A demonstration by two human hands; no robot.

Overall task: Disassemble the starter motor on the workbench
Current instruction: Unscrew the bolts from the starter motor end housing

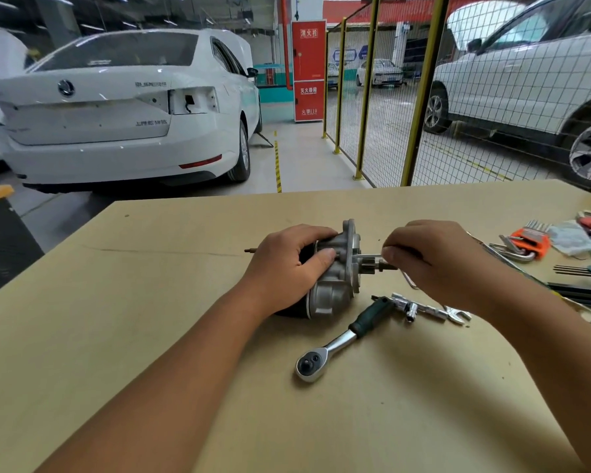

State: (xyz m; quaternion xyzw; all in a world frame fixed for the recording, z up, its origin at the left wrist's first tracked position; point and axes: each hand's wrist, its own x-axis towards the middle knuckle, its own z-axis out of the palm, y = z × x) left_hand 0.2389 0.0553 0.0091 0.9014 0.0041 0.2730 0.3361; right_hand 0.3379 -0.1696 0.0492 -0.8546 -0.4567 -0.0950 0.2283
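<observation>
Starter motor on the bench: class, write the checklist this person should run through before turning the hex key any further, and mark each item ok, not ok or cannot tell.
1. Starter motor steadied: left hand grips its housing, ok.
2. Motor supported: it lies on the bench, ok.
3. Hex key held: right hand pinches it at the flange, ok.
4. Key seated in the bolt head: tip hidden, cannot tell.
5. Ratchet within reach: lies in front of the motor, ok.
6. Bolts already removed: none visible, cannot tell.
</observation>
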